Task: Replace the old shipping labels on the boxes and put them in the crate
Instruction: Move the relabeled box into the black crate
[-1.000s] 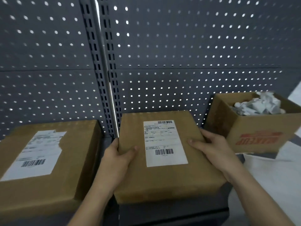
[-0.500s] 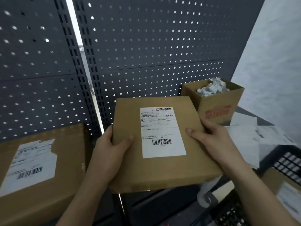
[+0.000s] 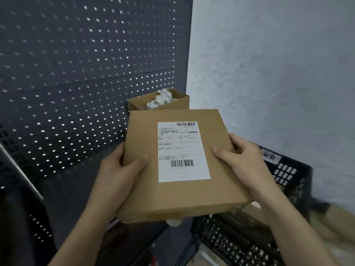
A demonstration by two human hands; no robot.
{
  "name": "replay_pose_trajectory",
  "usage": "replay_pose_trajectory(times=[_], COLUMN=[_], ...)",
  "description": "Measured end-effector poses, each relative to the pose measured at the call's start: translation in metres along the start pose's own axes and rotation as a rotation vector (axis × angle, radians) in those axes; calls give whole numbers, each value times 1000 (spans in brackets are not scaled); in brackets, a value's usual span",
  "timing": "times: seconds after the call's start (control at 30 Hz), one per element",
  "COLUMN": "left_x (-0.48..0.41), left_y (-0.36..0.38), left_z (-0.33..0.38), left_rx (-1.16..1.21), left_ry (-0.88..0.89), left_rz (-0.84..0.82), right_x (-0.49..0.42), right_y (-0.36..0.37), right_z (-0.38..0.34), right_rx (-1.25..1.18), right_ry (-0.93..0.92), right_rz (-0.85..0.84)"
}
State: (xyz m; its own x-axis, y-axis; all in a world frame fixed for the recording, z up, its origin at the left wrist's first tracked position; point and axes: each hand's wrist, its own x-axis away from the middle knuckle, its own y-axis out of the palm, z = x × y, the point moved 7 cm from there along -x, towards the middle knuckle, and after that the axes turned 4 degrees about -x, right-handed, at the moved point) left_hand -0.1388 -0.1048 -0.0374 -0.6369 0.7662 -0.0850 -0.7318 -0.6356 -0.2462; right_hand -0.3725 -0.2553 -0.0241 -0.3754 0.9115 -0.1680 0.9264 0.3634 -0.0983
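Note:
A flat brown cardboard box (image 3: 153, 196) with a clean white shipping label (image 3: 182, 150) on top is held up in the air. My left hand (image 3: 119, 175) grips its left edge, thumb on top. My right hand (image 3: 244, 166) grips its right edge, thumb on the top face next to the label. A black perforated plastic crate (image 3: 288, 175) stands below and to the right of the box, partly hidden by it and by my right arm. Another brown box (image 3: 253, 212) shows inside the crate.
A small open carton (image 3: 180, 102) full of crumpled white paper sits behind the held box, on the shelf. A dark pegboard wall (image 3: 76, 73) fills the left side, and a pale wall (image 3: 278, 73) rises on the right. The shelf's dark front edge (image 3: 146, 240) runs below the box.
Both hands lifted the labelled box off the shelf and carried it right. The view swung right: the left box with the torn label left the frame and the black crate came in.

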Motion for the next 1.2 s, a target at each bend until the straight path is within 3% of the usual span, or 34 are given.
replay_pose_trajectory(times=[0.33, 0.57, 0.97, 1.2], left_x=[-15, -38, -111, -135], left_y=[171, 288, 416, 445], left_z=[28, 7, -46, -82], left_rx=[-20, -91, -154, -278], left_ry=[76, 65, 54, 11], left_rz=[-283, -514, -765, -760], right_x=[20, 27, -16, -40], right_y=[-166, -246, -285, -287], right_z=[48, 105, 175, 232], right_rx=[64, 139, 270, 344], right_ry=[53, 181, 336, 479], right_rz=[364, 564, 763, 769])
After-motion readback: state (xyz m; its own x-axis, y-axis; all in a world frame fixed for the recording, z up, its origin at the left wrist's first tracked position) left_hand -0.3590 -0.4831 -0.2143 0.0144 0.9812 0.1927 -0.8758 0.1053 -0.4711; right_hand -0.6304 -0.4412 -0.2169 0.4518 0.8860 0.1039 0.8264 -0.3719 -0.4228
